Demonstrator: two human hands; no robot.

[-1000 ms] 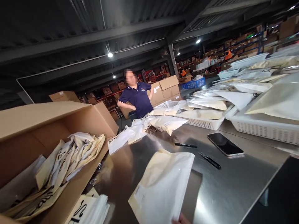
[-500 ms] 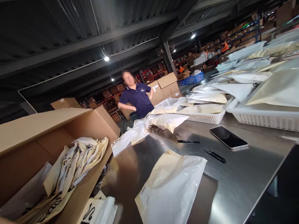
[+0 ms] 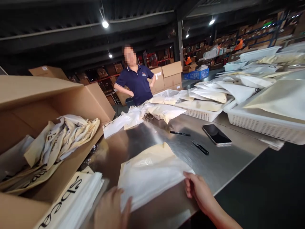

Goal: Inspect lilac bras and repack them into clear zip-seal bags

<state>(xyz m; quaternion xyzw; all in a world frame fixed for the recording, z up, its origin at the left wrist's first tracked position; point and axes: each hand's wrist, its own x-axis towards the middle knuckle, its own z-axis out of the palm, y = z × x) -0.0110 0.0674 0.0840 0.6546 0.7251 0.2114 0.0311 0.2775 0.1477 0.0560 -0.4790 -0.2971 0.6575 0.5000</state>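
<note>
A white and cream plastic mailing bag (image 3: 152,178) lies on the metal table in front of me, its surface a little wrinkled. My right hand (image 3: 196,189) pinches the bag's right corner between thumb and curled fingers. Down at the bag's lower left corner is my left hand (image 3: 111,208), somewhat blurred, with thumb and fingers apart; whether it touches the bag is hard to see. Just left of that hand sits a stack of folded bags (image 3: 76,197) with black lettering.
A large open carton (image 3: 95,98) at left holds several filled mailing bags (image 3: 69,140). Beyond my bag lie a marker (image 3: 180,133), a black pen-like tool (image 3: 200,147) and a phone (image 3: 216,134). White baskets (image 3: 267,125) heaped with bags stand at right. A person (image 3: 137,81) stands across the table.
Both my hands have come into view at the mailing bag, and my right hand has taken its corner. The bag now lies turned more sideways. My view has tilted and shifted.
</note>
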